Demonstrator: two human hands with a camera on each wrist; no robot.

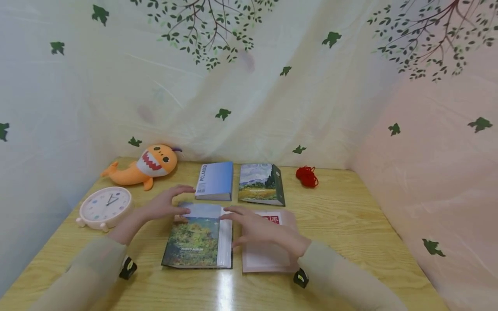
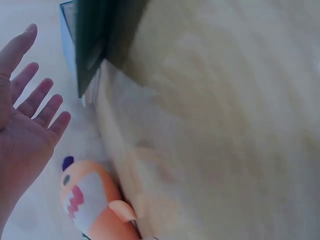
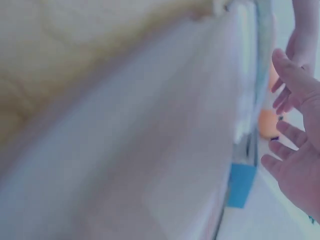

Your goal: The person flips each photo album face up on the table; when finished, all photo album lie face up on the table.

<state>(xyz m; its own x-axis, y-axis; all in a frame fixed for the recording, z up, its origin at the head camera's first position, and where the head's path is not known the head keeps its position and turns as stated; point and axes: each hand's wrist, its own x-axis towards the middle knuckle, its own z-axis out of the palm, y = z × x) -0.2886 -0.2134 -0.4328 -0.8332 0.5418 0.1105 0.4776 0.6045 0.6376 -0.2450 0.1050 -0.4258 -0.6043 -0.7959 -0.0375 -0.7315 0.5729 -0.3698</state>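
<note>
A photo album [image 1: 192, 242] with a painted garden cover lies on the table in the head view, pale page edges showing along its right side. My left hand [image 1: 165, 204] hovers by its upper left corner, fingers extended; in the left wrist view this hand [image 2: 30, 120] holds nothing. My right hand [image 1: 258, 225] reaches from the right toward the album's upper right edge, above a pink album [image 1: 266, 257] that it partly covers. In the right wrist view its fingers are spread [image 3: 302, 150] and hold nothing. Whether any fingertip touches the photo album, I cannot tell.
Behind stand or lie a blue Polaroid album [image 1: 215, 179] and a landscape-cover album [image 1: 258, 183]. A red yarn bundle [image 1: 307, 176] is at the back right. An orange shark plush [image 1: 144, 167] and a pink clock [image 1: 106, 207] sit left on the wooden table [image 1: 342, 224].
</note>
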